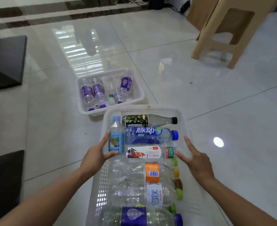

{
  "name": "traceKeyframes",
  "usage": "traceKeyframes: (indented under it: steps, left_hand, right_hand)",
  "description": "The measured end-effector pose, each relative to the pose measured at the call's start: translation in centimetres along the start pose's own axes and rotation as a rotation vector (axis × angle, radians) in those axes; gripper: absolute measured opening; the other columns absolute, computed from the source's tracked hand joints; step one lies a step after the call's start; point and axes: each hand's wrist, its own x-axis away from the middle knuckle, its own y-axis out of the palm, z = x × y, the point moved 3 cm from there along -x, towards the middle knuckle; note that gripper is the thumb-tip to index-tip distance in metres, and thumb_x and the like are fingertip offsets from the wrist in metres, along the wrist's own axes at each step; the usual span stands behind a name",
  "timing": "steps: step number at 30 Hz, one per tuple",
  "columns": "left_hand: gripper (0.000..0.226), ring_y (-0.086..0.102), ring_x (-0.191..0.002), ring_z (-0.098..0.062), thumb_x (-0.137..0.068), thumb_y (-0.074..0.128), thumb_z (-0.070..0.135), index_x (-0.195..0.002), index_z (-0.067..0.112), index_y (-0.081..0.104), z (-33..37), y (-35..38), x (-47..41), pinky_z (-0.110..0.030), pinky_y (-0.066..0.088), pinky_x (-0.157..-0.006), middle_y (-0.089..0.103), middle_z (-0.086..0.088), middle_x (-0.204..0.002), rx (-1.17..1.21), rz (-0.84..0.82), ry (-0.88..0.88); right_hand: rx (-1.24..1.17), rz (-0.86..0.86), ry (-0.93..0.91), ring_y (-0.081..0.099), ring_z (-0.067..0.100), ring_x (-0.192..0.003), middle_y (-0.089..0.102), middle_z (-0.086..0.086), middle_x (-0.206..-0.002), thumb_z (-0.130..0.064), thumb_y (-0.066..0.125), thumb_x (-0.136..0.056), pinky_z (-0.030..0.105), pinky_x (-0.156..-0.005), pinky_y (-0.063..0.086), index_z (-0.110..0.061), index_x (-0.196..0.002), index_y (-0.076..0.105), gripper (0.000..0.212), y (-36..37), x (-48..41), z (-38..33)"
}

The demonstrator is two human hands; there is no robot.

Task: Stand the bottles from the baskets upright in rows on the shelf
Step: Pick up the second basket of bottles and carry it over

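Near basket: packed with bottles lying flat, including a light-blue-label bottle, a blue-cap bottle and an orange-label bottle. Left grip pinches its left wall. Right grip is spread beside its right wall. Far basket, on the floor: purple-label bottles, flat. Shelf: not in view. Handling: clasp both walls evenly and lift level, so nothing rolls.

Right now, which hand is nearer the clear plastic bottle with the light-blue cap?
Left. The left hand grips the white plastic basket's wall beside the light-blue-capped clear bottle; the right hand is at the opposite wall.
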Motion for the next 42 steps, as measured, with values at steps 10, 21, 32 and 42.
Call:
traceKeyframes:
  steps: [10, 21, 32, 42]
  left_hand:
    - [0.085, 0.064, -0.094, -0.012, -0.092, 0.054, 0.044, -0.145, 0.047, -0.012, 14.7, -18.4, 14.6, -0.033, 0.052, -0.086, 0.060, 0.001, -0.130, 0.072, 0.133, -0.090]
    - [0.074, 0.053, -0.075, 0.000, -0.101, 0.045, 0.022, -0.151, 0.030, -0.008, 34.1, -40.8, 37.9, -0.007, 0.047, -0.061, 0.061, -0.007, -0.125, 0.097, 0.365, -0.113]
    - [0.074, 0.064, -0.084, -0.010, -0.100, 0.047, 0.025, -0.151, 0.035, -0.007, 32.5, -45.6, 60.2, -0.021, 0.049, -0.063, 0.064, -0.003, -0.115, 0.130, 0.450, -0.052]
    - [0.068, 0.052, -0.123, -0.021, -0.099, 0.050, 0.028, -0.153, 0.030, 0.010, 20.0, -39.0, 78.4, -0.028, 0.040, -0.094, 0.046, -0.006, -0.145, 0.089, 0.438, -0.295]
  right_hand:
    - [0.023, -0.035, -0.126, 0.051, 0.008, -0.054, 0.046, -0.005, -0.054, -0.070, 0.041, -0.070, 0.028, -0.056, 0.044, -0.042, -0.144, 0.026, 0.081, -21.4, 6.4, -14.7]
    - [0.032, -0.015, -0.253, 0.056, 0.022, -0.063, 0.055, 0.009, -0.059, -0.075, 0.035, -0.068, 0.036, -0.057, 0.043, -0.044, -0.148, 0.011, 0.089, -46.7, 20.1, -32.6]
    - [0.037, 0.068, -0.396, 0.060, 0.037, -0.102, 0.062, 0.023, -0.119, -0.058, 0.053, -0.084, 0.044, -0.082, 0.048, -0.032, -0.151, 0.015, 0.080, -52.0, 41.8, -38.6]
    - [0.094, -0.152, -0.447, 0.057, 0.030, -0.114, 0.058, 0.012, -0.131, -0.058, 0.059, -0.082, 0.035, -0.082, 0.045, -0.031, -0.150, 0.020, 0.083, -43.3, 58.2, -37.2]
